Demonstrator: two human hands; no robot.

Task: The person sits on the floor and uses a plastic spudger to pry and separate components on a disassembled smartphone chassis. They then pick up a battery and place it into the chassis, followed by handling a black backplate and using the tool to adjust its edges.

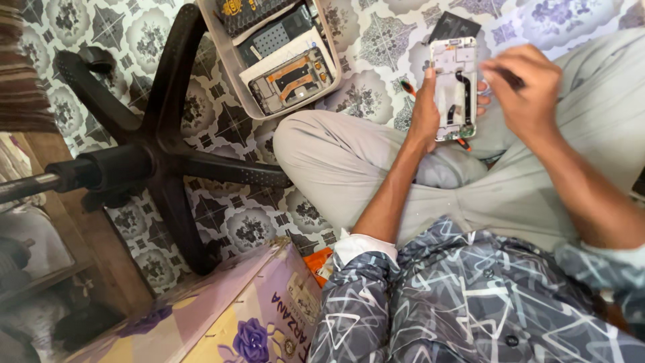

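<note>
On the patterned tile floor (376, 87), beside the person's bent knee, stands a pale plastic tray (232, 81); it holds several stripped phones stacked and overlapping; the nearest one (292, 79) lies open-side up with orange and black parts showing in its frame; above it lie a white slab (285, 50) and a darker board (275, 35); the tray's far end is cut off by the picture's edge.

Over the lap, the opened phone (455, 87) is held upright in the view, its long axis running from the person's knees toward the far floor, its open back turned to the camera; white frame, black strips and a small green patch at the near end show inside it; it sits above the grey trousers (349, 161), clear of the floor.

Left hand (426, 111) is clamped on the phone's left edge, thumb on the near face, fingertips showing past the right side; right hand (524, 84) hovers at the phone's upper right corner, its grip pinched together on a thin dark tool (512, 79), whose tip is blurred; whether the tip touches the phone I cannot tell.

Beyond the phone a black flat panel (455, 27) lies on the floor; a small orange-tipped piece (407, 86) lies just left of the left hand; a black chair base (161, 154) spreads at the left; a floral carton (248, 316) sits near the person's left elbow.
</note>
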